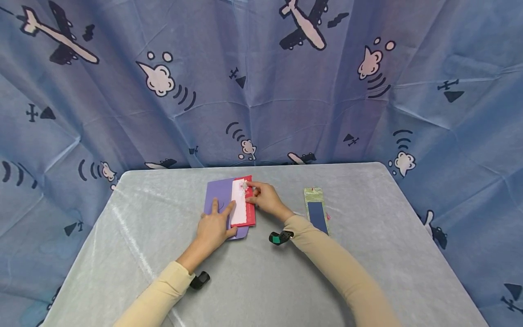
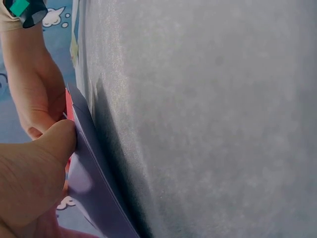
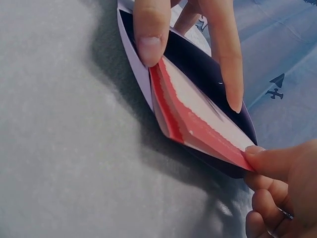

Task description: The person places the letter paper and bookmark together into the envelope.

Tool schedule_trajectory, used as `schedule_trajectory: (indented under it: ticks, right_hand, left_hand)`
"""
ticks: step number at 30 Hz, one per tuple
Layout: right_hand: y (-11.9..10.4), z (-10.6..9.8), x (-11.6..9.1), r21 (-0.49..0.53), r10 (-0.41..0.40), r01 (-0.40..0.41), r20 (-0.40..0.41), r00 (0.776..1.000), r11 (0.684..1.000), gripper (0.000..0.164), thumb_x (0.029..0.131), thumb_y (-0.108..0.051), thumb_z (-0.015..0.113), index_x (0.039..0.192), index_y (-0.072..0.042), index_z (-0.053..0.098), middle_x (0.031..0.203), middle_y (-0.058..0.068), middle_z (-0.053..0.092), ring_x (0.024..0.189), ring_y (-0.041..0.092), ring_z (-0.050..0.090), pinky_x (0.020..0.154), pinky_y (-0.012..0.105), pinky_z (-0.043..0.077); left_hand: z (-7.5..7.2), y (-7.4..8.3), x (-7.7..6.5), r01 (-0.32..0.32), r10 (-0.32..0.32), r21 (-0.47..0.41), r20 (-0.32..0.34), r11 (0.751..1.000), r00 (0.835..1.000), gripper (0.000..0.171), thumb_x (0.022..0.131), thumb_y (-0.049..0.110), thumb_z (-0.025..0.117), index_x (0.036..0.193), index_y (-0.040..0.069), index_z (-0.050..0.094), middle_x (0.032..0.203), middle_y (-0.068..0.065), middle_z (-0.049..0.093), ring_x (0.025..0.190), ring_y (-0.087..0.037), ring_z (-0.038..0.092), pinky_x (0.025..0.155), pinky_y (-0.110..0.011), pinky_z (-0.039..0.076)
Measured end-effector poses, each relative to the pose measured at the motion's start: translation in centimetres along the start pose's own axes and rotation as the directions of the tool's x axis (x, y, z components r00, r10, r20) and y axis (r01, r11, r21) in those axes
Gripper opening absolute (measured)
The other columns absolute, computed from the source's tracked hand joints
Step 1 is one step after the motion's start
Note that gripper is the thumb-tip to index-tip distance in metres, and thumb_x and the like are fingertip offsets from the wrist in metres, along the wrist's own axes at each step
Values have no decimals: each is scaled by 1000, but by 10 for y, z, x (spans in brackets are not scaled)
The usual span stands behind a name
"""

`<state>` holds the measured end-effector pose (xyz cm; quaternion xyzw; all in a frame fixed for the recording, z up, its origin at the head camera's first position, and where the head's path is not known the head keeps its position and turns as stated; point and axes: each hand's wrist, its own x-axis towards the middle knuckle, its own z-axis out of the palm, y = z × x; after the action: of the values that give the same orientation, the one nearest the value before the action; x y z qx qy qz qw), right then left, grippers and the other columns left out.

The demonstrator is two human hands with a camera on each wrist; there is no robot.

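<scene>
A purple envelope (image 1: 216, 188) lies on the table, and its dark inner side shows in the right wrist view. A red card (image 3: 198, 130) with a white scalloped-edged panel (image 1: 239, 204) and a small flower-like ornament lies partly over it. With straight, spread fingers my left hand (image 1: 213, 227) presses on the envelope; its thumb (image 3: 151, 47) touches near the card's lower corner. My right hand (image 1: 264, 198) pinches the card's right edge between thumb and fingers. How deep the card sits in the envelope cannot be told.
On the grey-covered table (image 1: 163, 200), a green patterned card (image 1: 313, 195) with a dark blue panel lies to the right, partly behind my right forearm. A blue curtain (image 1: 261, 81) with airplane prints hangs behind the table's back edge.
</scene>
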<state>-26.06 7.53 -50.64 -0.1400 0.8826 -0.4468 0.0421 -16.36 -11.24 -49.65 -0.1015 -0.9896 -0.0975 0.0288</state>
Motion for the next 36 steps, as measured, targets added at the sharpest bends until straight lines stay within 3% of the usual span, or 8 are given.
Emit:
schedule_trajectory:
  ticks: [36]
  right_hand:
    - [7, 4, 3, -93, -34, 35, 16, 999, 995, 55, 82, -14, 80, 133, -6, 62, 67, -3, 51, 61, 7, 45, 57, 19, 35]
  left_hand:
    - [-1, 0, -1, 20, -20, -6, 17, 1000, 1000, 80, 79, 47, 77, 149, 26, 46, 148, -36, 41, 96, -65, 61, 60, -56, 57]
